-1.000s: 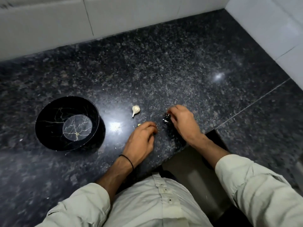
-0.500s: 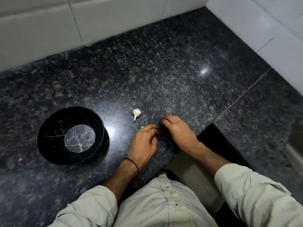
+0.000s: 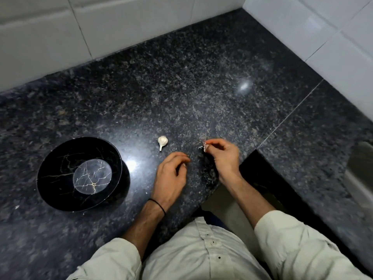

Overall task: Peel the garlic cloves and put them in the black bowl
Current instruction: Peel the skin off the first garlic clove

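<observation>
A black bowl (image 3: 50,158) with pale marble veins stands on the dark granite counter (image 3: 181,87) at the left, and I see nothing inside it. An unpeeled white garlic clove (image 3: 162,141) lies on the counter just beyond my hands. My left hand (image 3: 171,176) rests near the counter edge with its fingers curled; a small pale bit, apparently a garlic clove (image 3: 184,165), barely shows at the fingertips. To the right, my right hand (image 3: 224,156) is lifted slightly and pinches a white scrap of garlic skin (image 3: 204,146) between thumb and forefinger.
White tiled walls (image 3: 121,27) close the counter at the back and on the right. The counter edge steps inward in front of my body. A metal sink rim (image 3: 361,164) shows at the far right. Tiny white skin flakes (image 3: 17,207) lie left of the bowl.
My hands, close together before, have drawn apart. The right hand has moved up and right with a scrap of skin; the left has stayed put.
</observation>
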